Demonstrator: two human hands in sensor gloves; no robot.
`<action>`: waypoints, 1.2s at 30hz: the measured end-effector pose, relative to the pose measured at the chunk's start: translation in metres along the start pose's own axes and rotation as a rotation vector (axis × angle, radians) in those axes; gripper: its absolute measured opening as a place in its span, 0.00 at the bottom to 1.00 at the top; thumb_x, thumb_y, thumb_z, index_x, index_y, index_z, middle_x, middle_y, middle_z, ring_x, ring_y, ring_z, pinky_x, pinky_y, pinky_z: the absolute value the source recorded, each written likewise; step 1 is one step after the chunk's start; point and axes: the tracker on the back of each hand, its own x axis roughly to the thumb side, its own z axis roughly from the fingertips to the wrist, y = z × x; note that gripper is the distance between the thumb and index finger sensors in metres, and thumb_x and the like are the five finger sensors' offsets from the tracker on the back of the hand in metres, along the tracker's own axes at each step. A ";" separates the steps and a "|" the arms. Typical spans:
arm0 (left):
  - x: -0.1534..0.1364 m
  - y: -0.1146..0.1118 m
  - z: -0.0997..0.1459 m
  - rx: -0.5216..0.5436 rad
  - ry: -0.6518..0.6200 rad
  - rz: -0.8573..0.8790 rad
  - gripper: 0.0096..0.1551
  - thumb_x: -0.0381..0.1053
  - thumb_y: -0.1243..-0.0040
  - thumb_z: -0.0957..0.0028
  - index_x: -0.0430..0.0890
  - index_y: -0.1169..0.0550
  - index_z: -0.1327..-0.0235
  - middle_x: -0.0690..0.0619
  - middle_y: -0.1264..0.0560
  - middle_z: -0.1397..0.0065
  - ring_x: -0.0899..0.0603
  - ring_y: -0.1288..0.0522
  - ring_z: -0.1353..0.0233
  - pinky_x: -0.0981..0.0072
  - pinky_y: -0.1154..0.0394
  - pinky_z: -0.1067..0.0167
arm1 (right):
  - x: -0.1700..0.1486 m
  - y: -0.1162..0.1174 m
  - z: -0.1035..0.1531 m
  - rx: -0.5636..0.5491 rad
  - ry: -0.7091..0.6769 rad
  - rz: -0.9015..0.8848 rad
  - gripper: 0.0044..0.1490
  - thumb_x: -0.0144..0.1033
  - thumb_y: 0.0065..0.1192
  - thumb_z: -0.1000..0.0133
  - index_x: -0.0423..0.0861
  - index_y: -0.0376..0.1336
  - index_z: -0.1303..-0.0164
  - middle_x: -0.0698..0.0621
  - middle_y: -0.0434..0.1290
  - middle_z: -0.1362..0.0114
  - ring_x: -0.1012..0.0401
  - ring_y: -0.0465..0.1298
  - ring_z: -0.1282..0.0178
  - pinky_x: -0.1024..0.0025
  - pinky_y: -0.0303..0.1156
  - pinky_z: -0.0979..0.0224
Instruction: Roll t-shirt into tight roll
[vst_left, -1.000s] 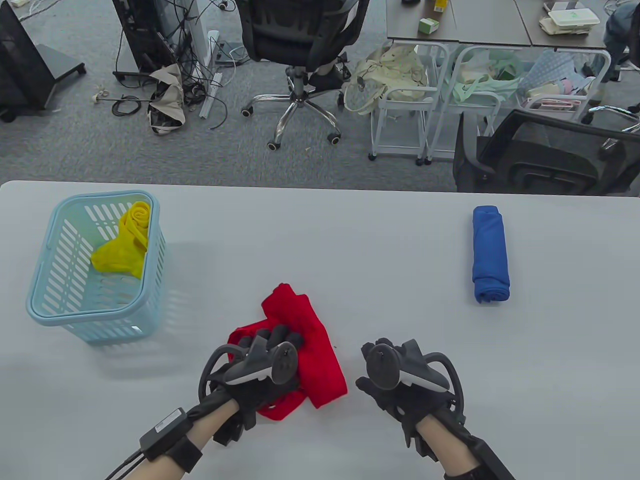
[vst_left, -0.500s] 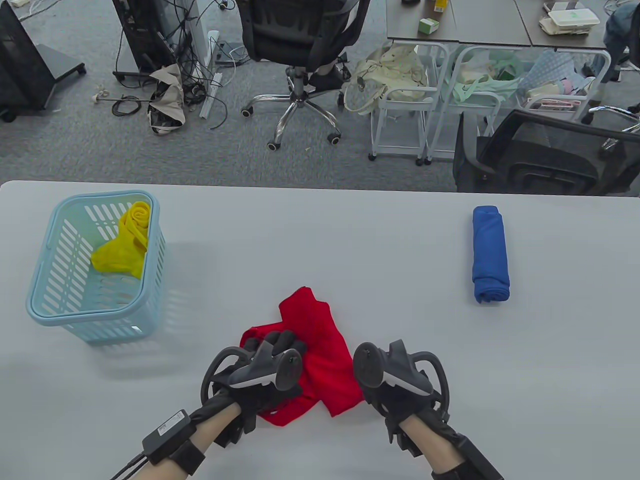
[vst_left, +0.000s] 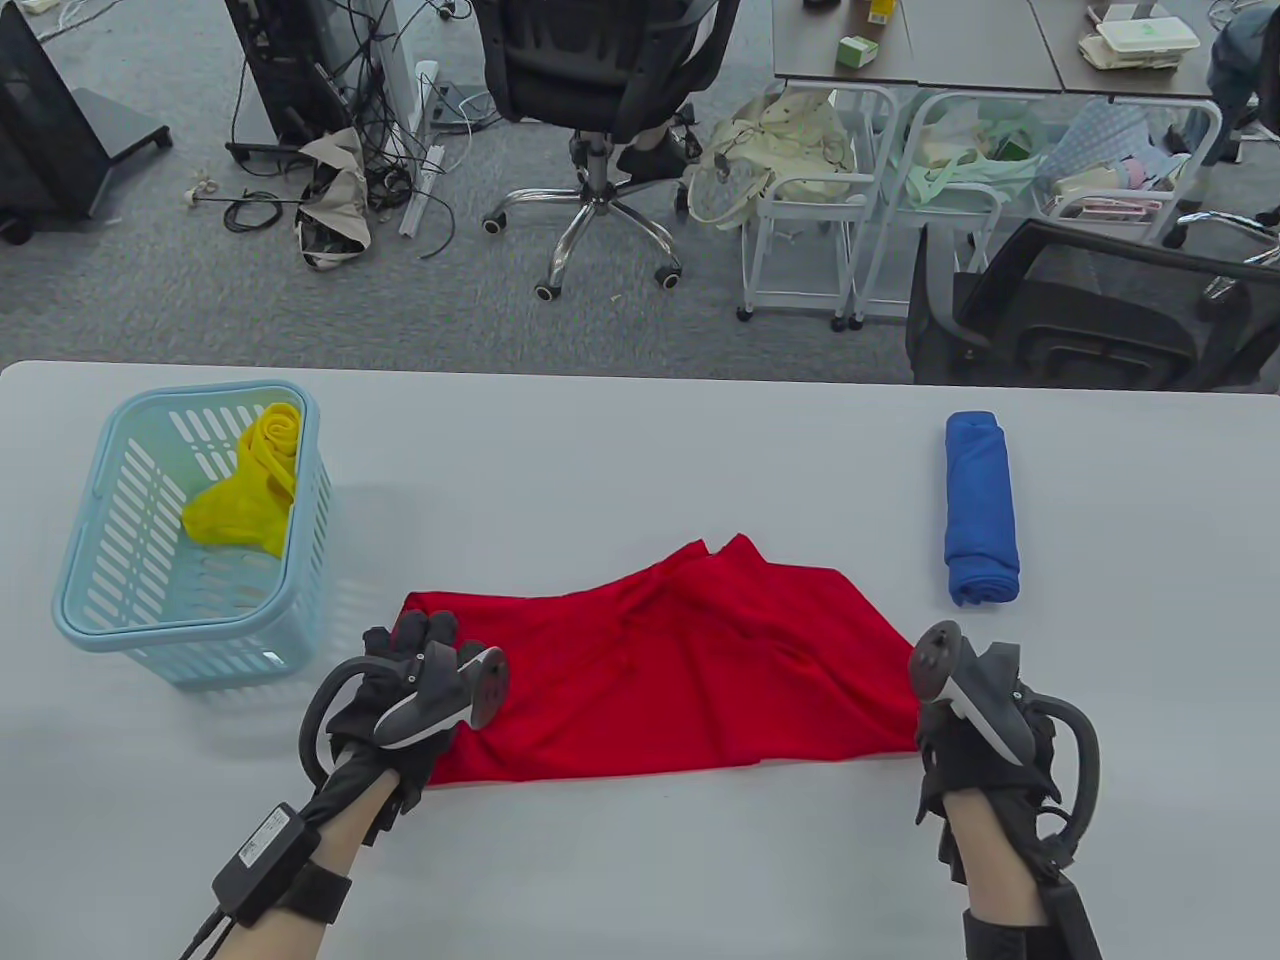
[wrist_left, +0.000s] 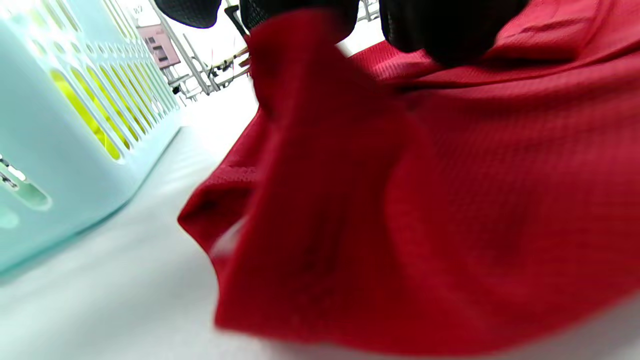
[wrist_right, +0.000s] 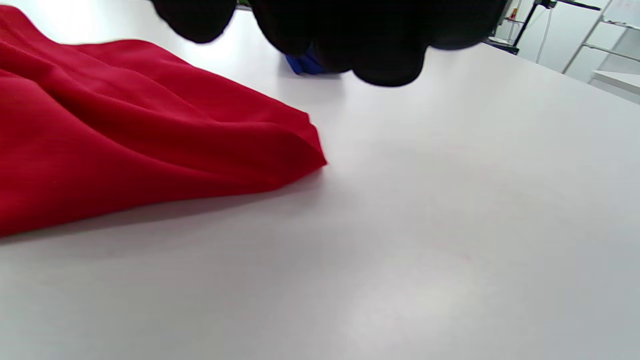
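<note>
At near table edge, L side: left hand (vst_left: 405, 690) on red t-shirt (vst_left: 660, 670) L end; fingers (wrist_left: 440, 30) curled into cloth w/ a fold pinched up off table, seen close in L wrist view.
At near edge, R side: right hand (vst_left: 975, 735) just beside shirt's R corner; fingers (wrist_right: 380, 40) dark + bunched at top of R wrist view, no cloth seen in them, corner (wrist_right: 310, 150) lying flat apart from them; grip = can't tell.
Between hands: shirt spread wide L-to-R on table (vst_left: 640, 870), not rolled, wrinkled ridge at far edge mid.
Mid table, L: light blue slotted basket (vst_left: 95, 610) near shirt's L end, not touching; yellow cloth (vst_left: 245, 490) inside, leaning on far-R wall.
Mid table, R: blue roll (vst_left: 980, 510), tight, lengthwise near-to-far, close to shirt's far-R corner, apart.
Beyond table: office chairs, white wire carts, cables on grey carpet.
</note>
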 end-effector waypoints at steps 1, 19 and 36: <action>0.003 0.001 0.001 -0.007 -0.017 0.049 0.36 0.67 0.58 0.47 0.66 0.42 0.21 0.52 0.46 0.10 0.39 0.43 0.13 0.38 0.42 0.20 | 0.010 0.001 0.003 -0.004 -0.089 -0.015 0.40 0.51 0.45 0.34 0.45 0.47 0.14 0.37 0.50 0.13 0.39 0.60 0.18 0.41 0.57 0.23; -0.009 -0.019 -0.013 -0.202 -0.018 0.213 0.38 0.64 0.57 0.46 0.66 0.51 0.21 0.54 0.53 0.10 0.38 0.48 0.12 0.38 0.43 0.21 | 0.000 0.019 -0.010 0.213 -0.040 0.022 0.40 0.55 0.43 0.37 0.44 0.59 0.19 0.42 0.68 0.21 0.44 0.74 0.23 0.46 0.68 0.30; 0.023 -0.017 -0.011 -0.278 -0.019 0.057 0.46 0.72 0.70 0.51 0.60 0.62 0.21 0.46 0.60 0.11 0.36 0.50 0.12 0.38 0.42 0.21 | 0.053 0.044 -0.024 0.196 -0.193 0.078 0.44 0.56 0.38 0.35 0.52 0.35 0.13 0.48 0.37 0.11 0.46 0.39 0.09 0.38 0.44 0.19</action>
